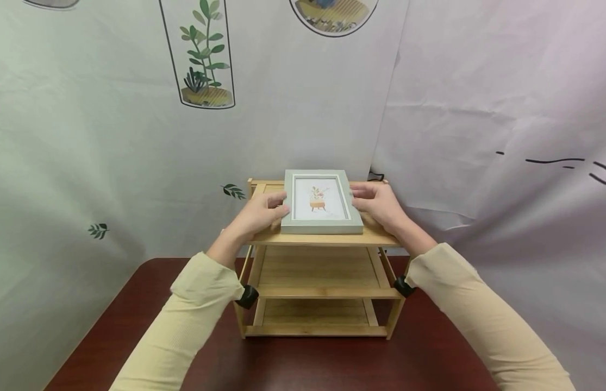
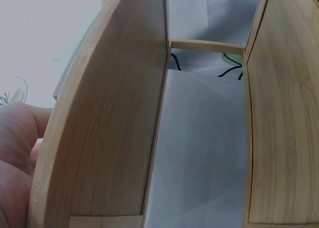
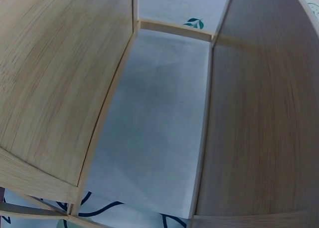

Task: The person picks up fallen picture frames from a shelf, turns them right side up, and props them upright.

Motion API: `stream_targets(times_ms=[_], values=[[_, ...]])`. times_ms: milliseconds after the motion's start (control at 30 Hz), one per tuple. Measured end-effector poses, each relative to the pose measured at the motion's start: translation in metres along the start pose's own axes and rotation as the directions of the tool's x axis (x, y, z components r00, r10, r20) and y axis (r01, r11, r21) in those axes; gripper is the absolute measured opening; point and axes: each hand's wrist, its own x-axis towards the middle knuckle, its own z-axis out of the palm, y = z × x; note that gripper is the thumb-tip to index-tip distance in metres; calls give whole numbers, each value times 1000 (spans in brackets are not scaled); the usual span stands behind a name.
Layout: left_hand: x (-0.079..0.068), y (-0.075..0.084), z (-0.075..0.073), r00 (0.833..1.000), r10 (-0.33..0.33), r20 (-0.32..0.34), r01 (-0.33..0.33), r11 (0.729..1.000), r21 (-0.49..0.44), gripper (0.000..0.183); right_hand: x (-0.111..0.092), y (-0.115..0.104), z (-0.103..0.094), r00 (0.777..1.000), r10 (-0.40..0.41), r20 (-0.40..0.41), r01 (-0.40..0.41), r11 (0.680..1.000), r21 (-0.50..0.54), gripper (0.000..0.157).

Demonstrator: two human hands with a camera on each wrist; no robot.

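Observation:
A pale grey-green picture frame (image 1: 322,227) lies face up on the top board of a wooden shelf rack (image 1: 327,293). Its white picture shows a plant in an orange pot on legs. My left hand (image 1: 260,213) holds the frame's left edge, thumb nearer me and fingers farther back. On the opposite edge, my right hand (image 1: 378,203) grips it the same way. The left wrist view catches part of the left hand (image 2: 17,153) beside the rack's top board (image 2: 119,103). In the right wrist view only the rack's boards (image 3: 65,83) appear, with the right hand out of sight.
The rack has lower shelves (image 1: 322,266) under the top board and stands on a dark red table (image 1: 151,309). A light cloth (image 1: 136,152) printed with plants hangs right behind. A small black object (image 1: 376,176) sits at the rack's back right corner.

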Motion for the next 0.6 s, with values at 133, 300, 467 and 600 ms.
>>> stream_targets(times_ms=[133, 300, 467, 600], values=[[0, -1, 1, 999, 35, -40, -37, 999, -32, 51, -1, 1, 1, 998, -52, -43, 54, 998, 32, 39], [0, 0, 3, 993, 60, -101, -66, 996, -61, 54, -1, -1, 0, 997, -44, -61, 53, 988, 146, 42], [-1, 0, 4, 983, 110, -147, -121, 990, -72, 55, -2, -3, 0, 996, -21, -84, 44, 961, 273, 44], [-3, 0, 7, 968, 160, -195, -172, 984, -42, 56, -3, -4, -1, 993, -42, -114, 74, 954, 290, 47]])
